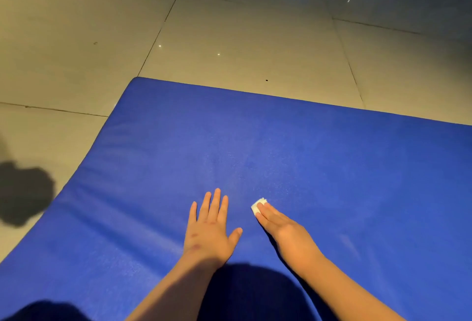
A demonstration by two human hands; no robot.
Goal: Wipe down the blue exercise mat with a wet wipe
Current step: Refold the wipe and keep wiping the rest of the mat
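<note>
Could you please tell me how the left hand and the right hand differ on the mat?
The left hand lies flat with fingers spread and holds nothing; the right hand has fingers together, pressing the wet wipe. The left points straight ahead, the right angles leftward. Both rest on the blue mat.

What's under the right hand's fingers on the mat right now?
A small white wipe, pressed onto the blue mat by the right hand, fingers straight. Only its far end shows past the fingertips; the rest is covered.
</note>
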